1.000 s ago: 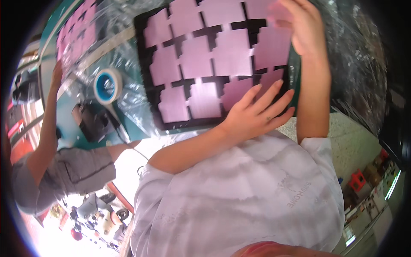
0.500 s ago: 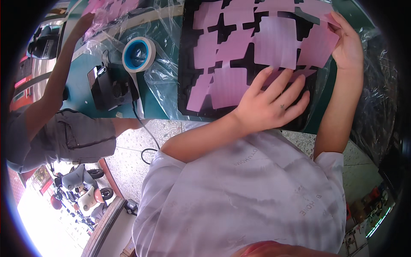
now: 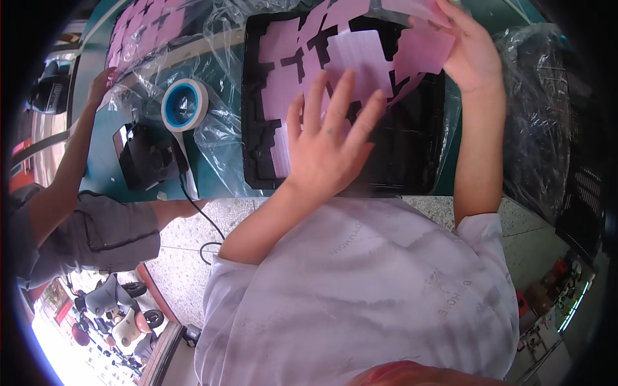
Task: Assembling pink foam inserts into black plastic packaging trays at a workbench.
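Note:
A black plastic tray (image 3: 412,168) lies on the green table in front of me. Over its left part is a pink sheet (image 3: 421,48) of notched, roughly square pieces. Its right part is raised and bent, so black tray compartments show at the lower right. My right hand (image 3: 475,64) pinches the sheet's edge at the upper right, fingertips partly hidden. My left hand (image 3: 327,151) is spread over the sheet's middle, fingers apart; whether the fingertips touch it I cannot tell. A paler pink piece (image 3: 360,55) lies just beyond those fingers.
Left of the tray are a tape roll (image 3: 201,106) with a blue core and a black corded device (image 3: 151,157). Clear plastic film (image 3: 222,148) lies around the tray. Farther left, another person's hand (image 3: 102,87) touches a second pink sheet (image 3: 151,26).
The right part of the pink sheet has come up off the tray, baring black compartments. My left hand has shifted left across the sheet with fingers spread. The whole view has shifted slightly.

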`<act>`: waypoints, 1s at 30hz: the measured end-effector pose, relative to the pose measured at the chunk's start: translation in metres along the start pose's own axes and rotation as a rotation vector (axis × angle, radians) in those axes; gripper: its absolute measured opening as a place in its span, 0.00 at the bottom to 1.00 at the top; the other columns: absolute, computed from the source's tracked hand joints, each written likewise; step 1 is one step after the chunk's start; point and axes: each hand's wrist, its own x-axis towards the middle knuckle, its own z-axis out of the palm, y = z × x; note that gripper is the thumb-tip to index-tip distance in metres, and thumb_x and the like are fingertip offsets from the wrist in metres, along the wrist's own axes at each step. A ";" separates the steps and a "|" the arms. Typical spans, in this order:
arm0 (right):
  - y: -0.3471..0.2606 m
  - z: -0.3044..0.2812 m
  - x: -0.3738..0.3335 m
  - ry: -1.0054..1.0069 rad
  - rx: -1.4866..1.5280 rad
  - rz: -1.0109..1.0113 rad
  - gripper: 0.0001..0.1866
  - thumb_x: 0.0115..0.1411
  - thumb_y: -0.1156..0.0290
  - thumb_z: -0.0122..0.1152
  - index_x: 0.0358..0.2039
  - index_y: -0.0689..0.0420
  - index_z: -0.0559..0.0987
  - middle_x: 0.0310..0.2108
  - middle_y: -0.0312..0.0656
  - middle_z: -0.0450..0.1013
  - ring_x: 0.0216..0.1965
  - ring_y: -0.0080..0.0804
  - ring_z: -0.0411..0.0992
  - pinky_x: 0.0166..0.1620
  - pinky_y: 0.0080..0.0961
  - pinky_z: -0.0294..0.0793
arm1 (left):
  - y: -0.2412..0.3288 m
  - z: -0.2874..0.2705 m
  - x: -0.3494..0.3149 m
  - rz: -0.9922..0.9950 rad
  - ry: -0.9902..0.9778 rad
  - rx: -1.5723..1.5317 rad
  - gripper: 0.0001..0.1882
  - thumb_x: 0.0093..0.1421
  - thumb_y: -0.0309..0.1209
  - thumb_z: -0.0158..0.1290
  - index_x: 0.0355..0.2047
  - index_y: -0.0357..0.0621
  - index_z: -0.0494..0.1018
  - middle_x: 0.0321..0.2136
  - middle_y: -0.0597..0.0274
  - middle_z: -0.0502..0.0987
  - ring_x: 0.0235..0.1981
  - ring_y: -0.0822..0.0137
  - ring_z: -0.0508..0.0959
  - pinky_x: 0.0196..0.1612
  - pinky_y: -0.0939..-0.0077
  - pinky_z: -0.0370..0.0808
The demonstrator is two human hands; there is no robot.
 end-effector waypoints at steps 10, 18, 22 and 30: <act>0.058 0.056 -0.039 0.373 -0.895 -0.308 0.35 0.64 0.76 0.68 0.69 0.56 0.63 0.46 0.46 0.80 0.49 0.33 0.80 0.53 0.30 0.79 | -0.065 -0.038 0.171 0.135 0.045 -0.467 0.33 0.57 0.40 0.67 0.57 0.32 0.73 0.49 0.42 0.79 0.50 0.49 0.80 0.54 0.61 0.76; 0.079 0.071 -0.067 0.480 -1.021 -0.316 0.35 0.57 0.81 0.72 0.64 0.60 0.68 0.40 0.38 0.81 0.42 0.24 0.80 0.53 0.25 0.77 | -0.088 0.043 0.285 0.176 -1.193 -0.883 0.37 0.53 0.52 0.71 0.53 0.35 0.79 0.44 0.58 0.83 0.46 0.67 0.80 0.55 0.72 0.74; 0.080 0.071 -0.093 0.516 -1.237 -0.252 0.38 0.53 0.80 0.76 0.64 0.60 0.69 0.41 0.41 0.81 0.44 0.25 0.79 0.50 0.26 0.80 | -0.081 0.044 0.301 0.186 -1.391 -1.196 0.12 0.60 0.27 0.68 0.43 0.36 0.84 0.35 0.56 0.86 0.33 0.69 0.85 0.36 0.76 0.82; 0.104 0.040 -0.150 0.694 -1.369 -0.045 0.16 0.55 0.78 0.74 0.45 0.62 0.84 0.32 0.37 0.81 0.36 0.21 0.79 0.40 0.22 0.78 | -0.084 0.033 0.319 0.286 -1.206 -1.090 0.08 0.60 0.27 0.69 0.40 0.40 0.86 0.32 0.63 0.86 0.31 0.74 0.83 0.35 0.80 0.80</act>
